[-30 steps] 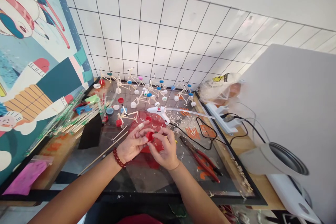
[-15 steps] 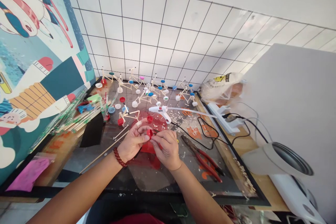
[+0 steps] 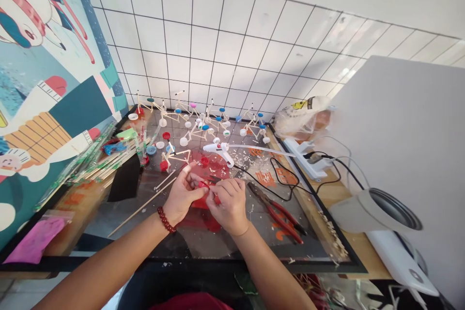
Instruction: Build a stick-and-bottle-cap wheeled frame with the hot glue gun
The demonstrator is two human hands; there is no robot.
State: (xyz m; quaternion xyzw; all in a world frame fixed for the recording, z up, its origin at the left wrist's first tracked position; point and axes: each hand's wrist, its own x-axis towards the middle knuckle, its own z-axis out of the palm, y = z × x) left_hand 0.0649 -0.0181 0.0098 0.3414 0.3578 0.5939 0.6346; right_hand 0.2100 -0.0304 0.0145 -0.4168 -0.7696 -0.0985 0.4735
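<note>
My left hand (image 3: 182,198) holds a red cap (image 3: 204,184) narrowly between thumb and fingers, near the middle of the table (image 3: 163,247). My right hand (image 3: 230,206) has its thumb and fingertips pinched together at the cap's right edge; I cannot tell whether they grip it or something thin. A second ago the cap's round opening showed plainly; now it is tipped and mostly hidden by my fingers. A second red cap (image 3: 204,161), then partly covered by my left fingertips, shows clear on the far side.

Beyond that, a white glue gun (image 3: 220,151) lies between my hands and the far stick models (image 3: 205,127). Its black cord (image 3: 235,166) loops to the right, beyond the red-handled pliers (image 3: 271,205). To the left lie a long stick (image 3: 142,207) and a black sheet (image 3: 124,179).
</note>
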